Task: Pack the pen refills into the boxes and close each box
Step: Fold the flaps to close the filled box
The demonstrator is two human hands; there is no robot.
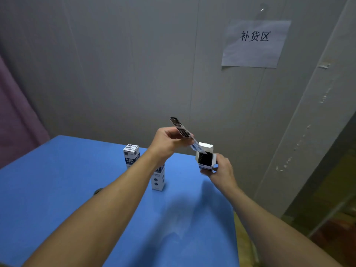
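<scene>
My right hand (221, 168) grips a small white and blue box (206, 160), held above the table's far right corner with its top flap open and a dark inside showing. My left hand (169, 140) pinches a flat pack of pen refills (183, 132), tilted, its lower end at the box's mouth. Two more white and blue boxes stand upright on the blue table (67, 189): a closed box (131, 158) at the back, and another box (158, 179) partly hidden behind my left forearm.
A grey wall rises right behind the table, with a paper sign (254, 43) on it. A purple curtain (17, 120) hangs at the left. The table's right edge drops to a yellowish floor (244, 237). A small dark object (98, 190) peeks out beside my left forearm.
</scene>
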